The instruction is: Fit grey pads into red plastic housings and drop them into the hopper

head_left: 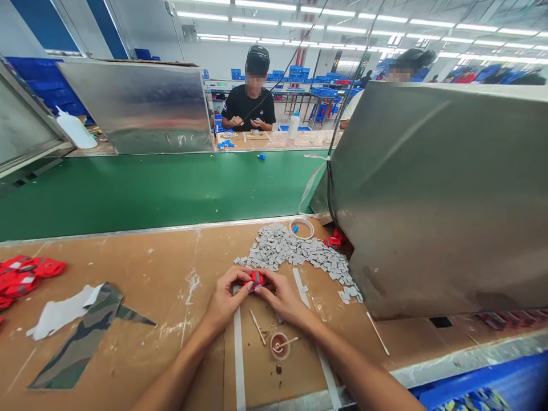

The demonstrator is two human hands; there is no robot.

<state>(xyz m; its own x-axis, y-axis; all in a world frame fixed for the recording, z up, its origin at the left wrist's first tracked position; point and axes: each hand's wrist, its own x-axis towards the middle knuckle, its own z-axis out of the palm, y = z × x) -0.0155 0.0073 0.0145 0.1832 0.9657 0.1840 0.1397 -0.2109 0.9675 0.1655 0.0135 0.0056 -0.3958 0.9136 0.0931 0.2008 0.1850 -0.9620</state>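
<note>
Between both hands is a small red piece with a grey patch, held just above the brown work surface. My left hand pinches its left side, thumb and fingers closed. On the other side, my right hand grips it with thumb and fingertips. Its exact kind is too small to make out. Just beyond the hands lies a pile of small grey tiles. Nearer to me stand a small cup of brownish liquid with a stick in it and a loose thin stick.
Red pieces and camouflage cloth lie at left. A tape roll rests by the tiles. A large metal panel blocks the right. Beyond runs a green belt, with a seated person across it.
</note>
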